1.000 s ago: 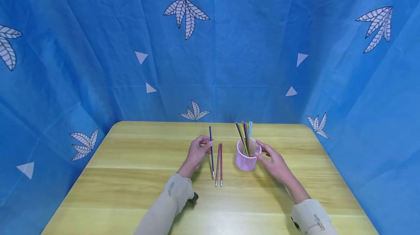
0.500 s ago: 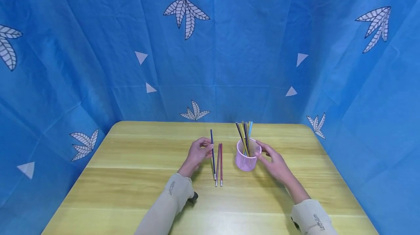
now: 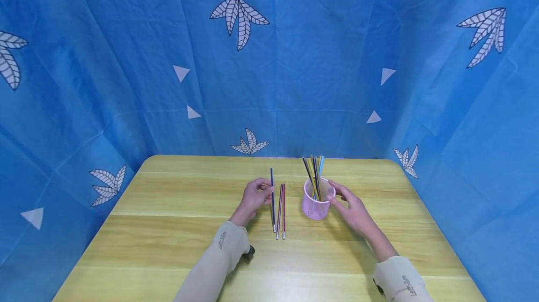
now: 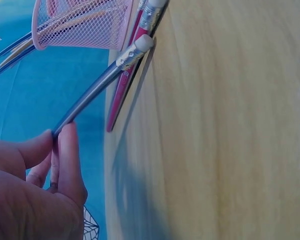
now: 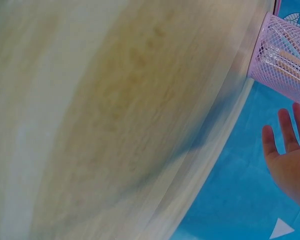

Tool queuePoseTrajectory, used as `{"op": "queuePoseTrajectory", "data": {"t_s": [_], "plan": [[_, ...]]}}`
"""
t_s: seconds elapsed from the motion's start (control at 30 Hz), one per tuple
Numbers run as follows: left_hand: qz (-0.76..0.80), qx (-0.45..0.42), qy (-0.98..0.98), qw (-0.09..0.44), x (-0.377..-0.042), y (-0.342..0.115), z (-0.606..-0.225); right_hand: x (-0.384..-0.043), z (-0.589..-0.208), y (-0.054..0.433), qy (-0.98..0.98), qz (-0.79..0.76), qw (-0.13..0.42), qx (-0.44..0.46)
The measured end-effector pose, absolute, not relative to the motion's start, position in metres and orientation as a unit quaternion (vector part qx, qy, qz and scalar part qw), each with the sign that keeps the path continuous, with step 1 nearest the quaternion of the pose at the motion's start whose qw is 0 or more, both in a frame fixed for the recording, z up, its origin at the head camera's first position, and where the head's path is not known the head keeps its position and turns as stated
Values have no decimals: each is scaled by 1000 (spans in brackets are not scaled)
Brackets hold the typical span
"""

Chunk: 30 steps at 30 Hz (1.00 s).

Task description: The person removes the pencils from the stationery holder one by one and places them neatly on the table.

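My left hand (image 3: 251, 199) pinches a dark blue pencil (image 3: 273, 213) between thumb and fingertips. In the left wrist view the white eraser (image 4: 144, 43) of that pencil points away from the hand, over the table. Just right of it, two reddish pencils (image 3: 284, 213) lie side by side on the table, eraser ends toward me. A pink mesh pen cup (image 3: 312, 210) stands farther right, with several dark, yellow and light blue pencils (image 3: 316, 180) leaning in it. My right hand (image 3: 354, 210) is at the cup's right side, thumb and fingers spread along its rim; the fingers (image 5: 286, 127) look straight.
The wooden table (image 3: 147, 227) has rounded far corners. A blue curtain (image 3: 273, 82) with leaf and triangle prints hangs behind it and along both sides.
My left hand has moved slightly toward me and right, lowering the blue pencil beside the two reddish ones. My right hand and the pen cup have stayed in place.
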<state>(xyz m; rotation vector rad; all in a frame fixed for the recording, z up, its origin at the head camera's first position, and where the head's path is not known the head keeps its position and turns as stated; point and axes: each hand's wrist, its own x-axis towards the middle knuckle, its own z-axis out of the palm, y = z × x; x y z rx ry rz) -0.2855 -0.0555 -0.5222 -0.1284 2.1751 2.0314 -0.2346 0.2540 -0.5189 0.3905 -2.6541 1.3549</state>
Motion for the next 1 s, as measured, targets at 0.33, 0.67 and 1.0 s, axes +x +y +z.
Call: {"op": "queuePoseTrajectory", "data": {"t_s": [0.33,0.67,1.0], "plan": [[677,-60,729,83,-288,-53,-525,-233,-518,255,-882,448,63,129],[669,-69,734,92,-288,-49,-526,-232,-517,255,-882,448,63,129],[655,-74,747,85,-287,-45,-528,-234,-519,255,-883,447,64,129]]}}
